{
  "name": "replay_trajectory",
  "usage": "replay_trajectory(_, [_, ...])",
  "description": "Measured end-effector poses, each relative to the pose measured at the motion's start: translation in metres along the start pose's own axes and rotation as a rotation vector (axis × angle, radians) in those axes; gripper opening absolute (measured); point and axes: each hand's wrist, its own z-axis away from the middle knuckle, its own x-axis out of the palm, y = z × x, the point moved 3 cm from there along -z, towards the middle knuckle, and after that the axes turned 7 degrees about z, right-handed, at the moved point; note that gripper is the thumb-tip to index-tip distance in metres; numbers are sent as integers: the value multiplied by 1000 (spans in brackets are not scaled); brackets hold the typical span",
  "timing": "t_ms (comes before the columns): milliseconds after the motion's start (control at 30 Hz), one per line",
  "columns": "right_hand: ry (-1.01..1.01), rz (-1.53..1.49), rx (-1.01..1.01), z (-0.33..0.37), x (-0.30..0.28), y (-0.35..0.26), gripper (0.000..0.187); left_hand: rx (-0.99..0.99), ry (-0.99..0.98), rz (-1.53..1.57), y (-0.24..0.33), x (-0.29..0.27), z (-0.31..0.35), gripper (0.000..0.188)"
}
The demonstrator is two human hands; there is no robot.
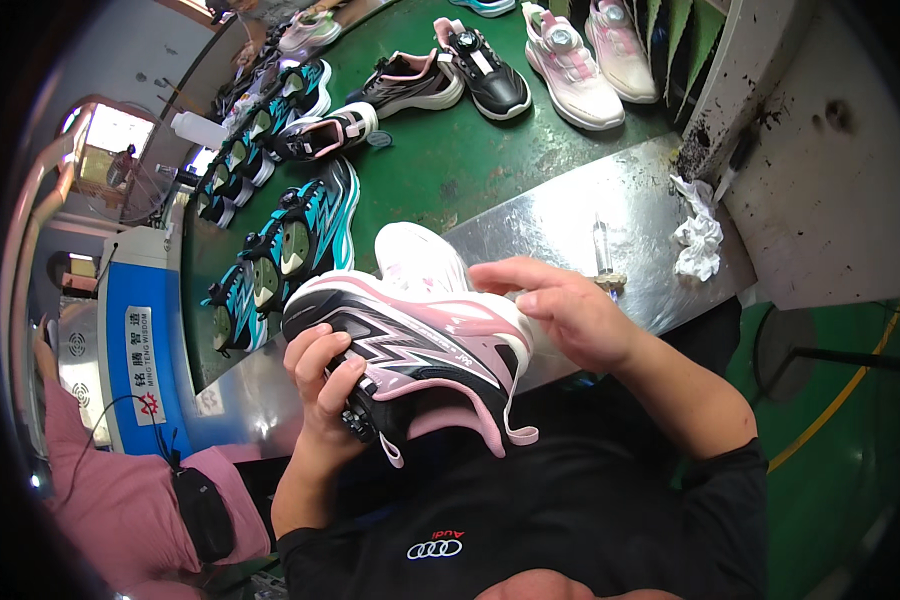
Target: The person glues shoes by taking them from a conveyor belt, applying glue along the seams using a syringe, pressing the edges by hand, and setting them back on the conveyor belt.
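Observation:
A black and pink sneaker (420, 345) is held on its side above the metal table edge, its opening toward me and its pale sole facing away. My left hand (325, 380) is closed around the upper near the black dial and tongue. At the heel, my right hand (570, 310) has its thumb on the sole's side edge and its bent fingers over the sole. Part of that grip is hidden. Just behind the held sneaker lies a white shoe (415, 255) with pink marks, partly covered by it.
Pink-white sneakers (570, 70), black sneakers (485, 75) and several teal-black sneakers (315, 225) stand on the green surface (450, 165). Crumpled white tissue (700, 240) and a small clear tool (603, 255) lie on the metal plate. A person in pink (150, 500) is at left, near a blue-white machine (145, 340).

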Motion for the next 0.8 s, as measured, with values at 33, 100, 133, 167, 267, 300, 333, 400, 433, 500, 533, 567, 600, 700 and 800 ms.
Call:
replay_trajectory(33, [-87,-284,97,-3,6,6,54,-25,-12,2,-1,1,1,59])
replay_trajectory(100, [-175,-437,90,-4,16,9,55,-19,12,11,-3,2,1,57])
replay_trajectory(133, [-217,-562,145,-3,21,9,56,-15,18,21,-5,4,1,54])
replay_trajectory(167, [-239,-595,150,-4,22,8,57,-33,41,100,-6,4,1,54])
replay_trajectory(267, [-238,-625,208,-5,26,3,57,-35,50,126,-9,7,2,56])
replay_trajectory(300, [-270,-637,201,-4,27,0,56,-32,58,126,-10,7,2,58])
replay_trajectory(333, [-271,-643,200,-3,27,-2,56,-36,61,121,-10,6,2,58])
replay_trajectory(400, [-282,-612,185,-3,27,-5,55,-84,59,194,-12,7,3,59])
replay_trajectory(433, [-286,-618,182,-3,28,-6,55,-75,59,206,-14,8,3,58])
replay_trajectory(500, [-293,-616,157,-3,29,-8,54,-51,51,151,-17,7,3,67])
replay_trajectory(533, [-297,-619,152,-4,30,-8,54,-29,15,108,-17,9,3,75])
replay_trajectory(567, [-299,-606,163,-3,30,-8,54,-19,14,90,-18,10,3,78])
replay_trajectory(600, [-301,-603,172,-3,30,-7,54,-31,32,80,-18,9,4,78])
replay_trajectory(700, [-294,-579,200,-7,31,-4,52,-85,97,139,-18,8,3,53])
replay_trajectory(800, [-311,-539,233,-9,32,-3,51,-84,95,167,-16,6,1,55])
